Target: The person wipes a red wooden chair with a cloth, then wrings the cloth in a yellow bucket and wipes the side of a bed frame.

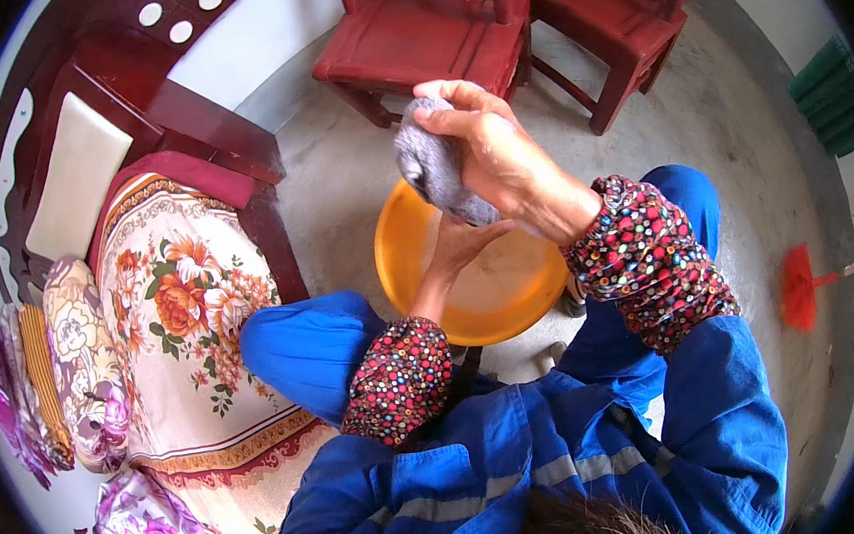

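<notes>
A wet-looking grey fabric piece (437, 157), bunched up, is held above an orange plastic basin (397, 269). My right hand (497, 148) grips its upper part between thumb and fingers, with whitish suds on the back of the hand. Lower down, my left hand (459, 245) is at the bottom end of the fabric, its fingers partly hidden behind it. Cloudy, whitish water (507, 276) lies in the basin, which stands on the floor between my knees. Patterned sleeve covers are on both forearms.
Two red wooden chairs (423, 30) stand beyond the basin. On the left is a bed with a floral cover (195, 285), a dark red headboard and folded bedding (84, 354). A red broom head (797, 287) lies at the right, and a green pleated object (831, 96) is by the wall.
</notes>
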